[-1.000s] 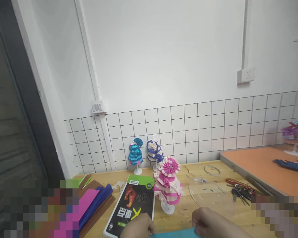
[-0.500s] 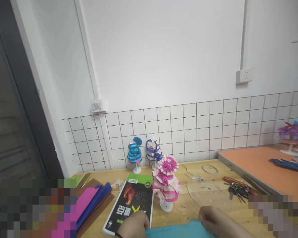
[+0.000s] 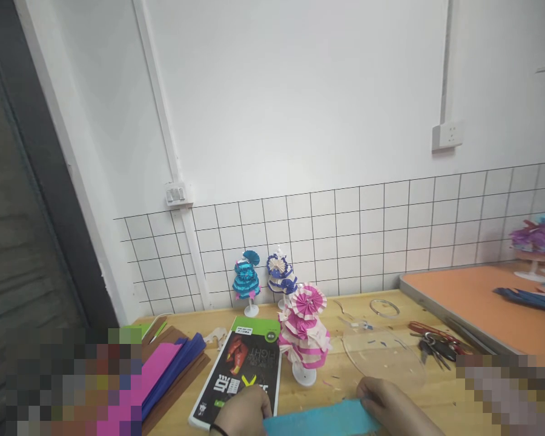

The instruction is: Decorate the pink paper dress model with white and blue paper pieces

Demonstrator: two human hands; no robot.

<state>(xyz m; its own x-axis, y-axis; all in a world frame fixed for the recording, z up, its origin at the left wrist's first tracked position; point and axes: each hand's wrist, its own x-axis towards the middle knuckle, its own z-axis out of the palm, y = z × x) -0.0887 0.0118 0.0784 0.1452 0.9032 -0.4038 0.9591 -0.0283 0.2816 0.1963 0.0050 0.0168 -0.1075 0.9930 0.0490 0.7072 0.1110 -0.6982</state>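
A wooden table [image 3: 381, 303] is seen along a white wall whose lower part is covered with white tiles [image 3: 390, 230]. On the far right of the table an orange board [image 3: 472, 297] is laid, and a purple and blue paper ornament [image 3: 538, 239] is stood at its back edge. At the left end, sheets of coloured paper [image 3: 172, 366] are stacked, with pink, blue and brown showing. Just beside the stack a book [image 3: 240, 369] with a dark cover and a green top is laid flat.

A strip of blue paper [image 3: 320, 419] is held at the bottom edge of the view, stretched flat between the two hands just above or on the table. Its left end is pinched by the left hand [image 3: 240, 412], which overlaps the near corner of the book. Its right end is gripped by the right hand [image 3: 388, 406], with the fingers curled closed on it.

Behind the strip a pink and white paper ornament [image 3: 305, 330] is stood on a white base. A clear plastic disc [image 3: 381, 357] is laid to its right. Two smaller ornaments are set against the tiles: a blue one [image 3: 246, 281] and a purple and white one [image 3: 279, 275]. A bunch of keys [image 3: 436, 348] is laid near the board, and a small clear ring [image 3: 384, 307] is seen behind the disc.
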